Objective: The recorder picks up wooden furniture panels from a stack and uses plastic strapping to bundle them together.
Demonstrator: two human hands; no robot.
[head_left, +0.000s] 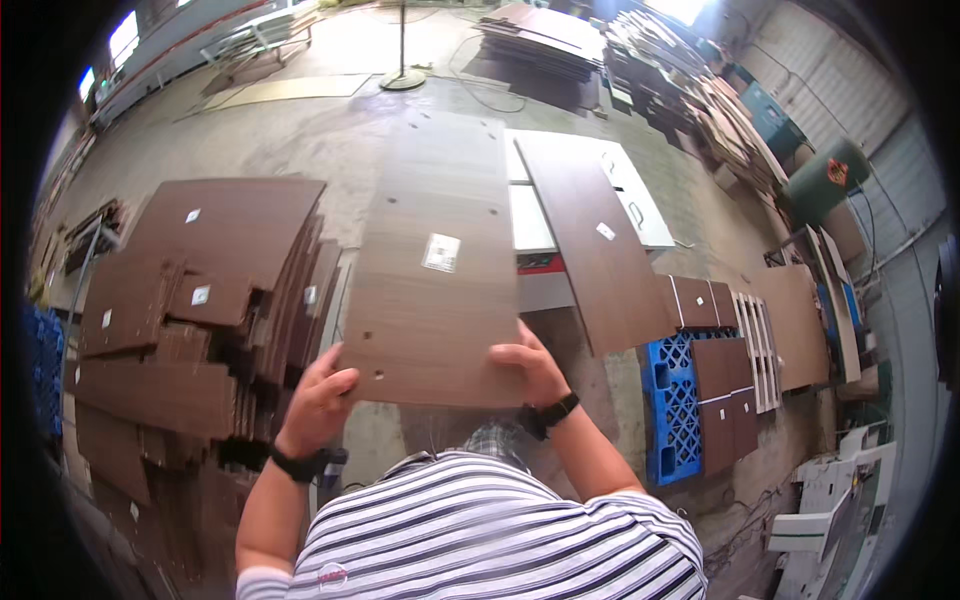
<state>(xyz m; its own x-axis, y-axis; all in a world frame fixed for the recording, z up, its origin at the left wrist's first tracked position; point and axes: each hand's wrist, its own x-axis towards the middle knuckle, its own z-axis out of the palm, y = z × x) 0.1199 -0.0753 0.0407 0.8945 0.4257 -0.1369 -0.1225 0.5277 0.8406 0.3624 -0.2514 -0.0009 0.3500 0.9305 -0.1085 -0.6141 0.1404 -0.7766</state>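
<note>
A long brown wood-grain panel (437, 290) stretches away from me, held at its near end between both hands. It has several drilled holes and a white label near its middle. My left hand (318, 398) grips the near left edge, thumb on top. On the opposite edge my right hand (533, 366) is closed the same way, thumb over the face. The fingers beneath the panel are hidden. A second brown panel (590, 235) with a white label lies just to the right, across a white surface (637, 195).
Stacks of brown panels (240, 230) rise on the left. At right, strapped brown panels (722, 365) sit by a blue plastic pallet (672, 385), with a wooden slatted pallet (755, 350) beyond. A round-based stand (403, 79) is ahead. A green tank (826, 180) stands far right.
</note>
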